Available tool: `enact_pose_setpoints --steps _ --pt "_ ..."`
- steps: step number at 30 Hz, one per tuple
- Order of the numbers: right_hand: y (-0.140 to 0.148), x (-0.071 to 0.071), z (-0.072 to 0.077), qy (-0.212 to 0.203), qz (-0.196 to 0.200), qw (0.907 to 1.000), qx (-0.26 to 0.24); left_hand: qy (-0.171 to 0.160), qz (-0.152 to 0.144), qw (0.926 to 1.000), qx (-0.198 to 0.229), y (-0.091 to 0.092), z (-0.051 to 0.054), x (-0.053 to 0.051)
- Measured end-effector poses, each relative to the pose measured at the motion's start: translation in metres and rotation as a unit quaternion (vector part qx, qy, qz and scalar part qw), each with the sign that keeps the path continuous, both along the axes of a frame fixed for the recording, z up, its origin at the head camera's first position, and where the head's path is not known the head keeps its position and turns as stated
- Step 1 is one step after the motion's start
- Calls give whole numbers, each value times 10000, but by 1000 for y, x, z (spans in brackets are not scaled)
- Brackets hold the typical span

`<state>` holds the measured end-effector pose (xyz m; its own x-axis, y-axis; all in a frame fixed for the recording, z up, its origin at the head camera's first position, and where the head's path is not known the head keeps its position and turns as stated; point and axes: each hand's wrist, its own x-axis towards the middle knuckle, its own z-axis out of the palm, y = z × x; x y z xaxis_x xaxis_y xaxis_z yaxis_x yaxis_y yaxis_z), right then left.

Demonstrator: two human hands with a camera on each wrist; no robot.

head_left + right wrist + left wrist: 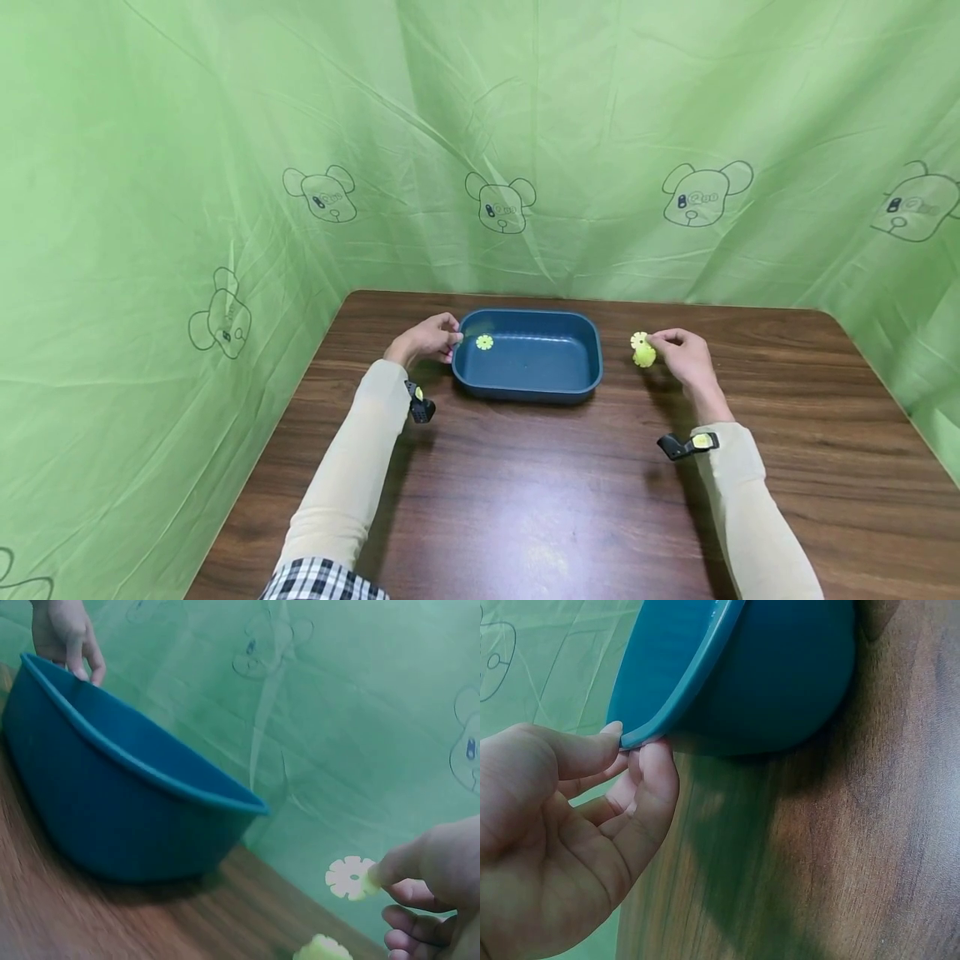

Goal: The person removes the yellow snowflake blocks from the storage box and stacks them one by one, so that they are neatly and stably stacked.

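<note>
A dark blue rectangular basin (527, 392) stands on the table. My left hand (429, 338) pinches its left rim between thumb and fingers, as the left wrist view shows up close at the rim (676, 705). Inside, toward the left, lies a yellow flower-shaped piece (484, 342). To the right of the basin, my right hand (687, 357) pinches another flower-shaped piece (346, 877) with a small hole in its middle. Below that piece, more yellow flower-shaped material (324, 949) shows, partly cut off by the frame's edge in the right wrist view.
The brown wooden table (517, 492) has its back edge against a green curtain (585, 125) printed with bear faces. Another green curtain side hangs at the left. Black wrist cameras sit on both sleeves.
</note>
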<state>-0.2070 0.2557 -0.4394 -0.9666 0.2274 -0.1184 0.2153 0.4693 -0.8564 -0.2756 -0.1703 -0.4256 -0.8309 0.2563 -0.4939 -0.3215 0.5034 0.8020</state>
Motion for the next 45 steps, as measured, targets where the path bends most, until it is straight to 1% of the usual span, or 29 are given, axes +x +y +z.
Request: enact_pose_setpoints --steps 6,11,19,24,27,30,34,37,45 --pt "10 -3 -13 -299 -228 9990 240 21 22 10000 -24 1 -1 2" --pt "15 -9 -25 -514 -384 9970 426 60 34 10000 -10 1 -1 2" --pt "17 -17 -36 -406 -537 9939 875 102 -23 9999 20 1 -1 2" --pt "16 -20 -39 -265 -682 9912 1104 91 -17 10000 32 2 1 3" --pt "16 -21 -41 -218 -662 9904 1196 85 -23 10000 6 2 1 3" --pt "15 -20 -40 -219 -580 9912 1171 88 -27 10000 -18 2 1 2" --pt "15 -17 -37 -229 -624 9918 1090 79 -31 10000 0 2 1 3" --pt "14 -15 -32 -154 -661 9923 1036 72 -18 10000 21 2 1 3" --pt "6 -16 -19 305 -603 9924 1031 89 14 10000 25 2 -1 2"
